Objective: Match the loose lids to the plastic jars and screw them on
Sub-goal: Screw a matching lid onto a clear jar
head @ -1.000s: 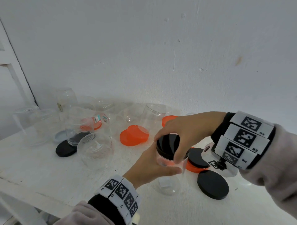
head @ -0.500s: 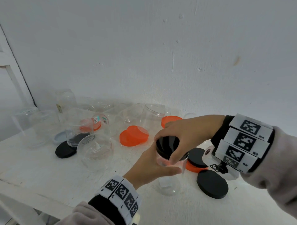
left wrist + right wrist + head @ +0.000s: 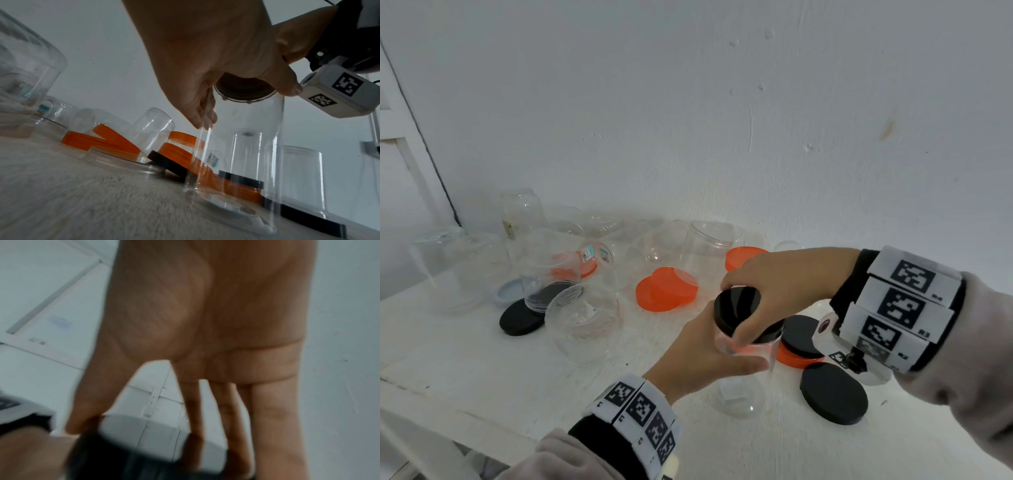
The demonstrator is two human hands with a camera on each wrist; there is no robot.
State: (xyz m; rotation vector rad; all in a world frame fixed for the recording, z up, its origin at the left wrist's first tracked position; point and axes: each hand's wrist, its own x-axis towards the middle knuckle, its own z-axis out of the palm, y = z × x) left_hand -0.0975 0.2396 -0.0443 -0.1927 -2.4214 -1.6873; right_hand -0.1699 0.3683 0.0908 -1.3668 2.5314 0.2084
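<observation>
A tall clear plastic jar [image 3: 743,394] stands upright on the white table [image 3: 465,359], near its front middle. My left hand [image 3: 709,353] grips the jar just below its neck. A black lid [image 3: 739,310] sits on the jar's mouth, and my right hand [image 3: 767,294] holds its rim from above with thumb and fingers. In the left wrist view the jar [image 3: 246,154] fills the middle, my left hand [image 3: 205,65] wrapped round its top. The right wrist view is blurred; my right hand [image 3: 144,426] pinches the black lid [image 3: 127,454].
Loose black lids [image 3: 834,392] [image 3: 520,318] and orange lids [image 3: 666,289] lie around the jar. Several empty clear jars [image 3: 582,322] stand or lie at the left and back against the wall. The table's front edge runs at lower left.
My right hand has turned slightly on the black lid. The jar and my left hand stay in place.
</observation>
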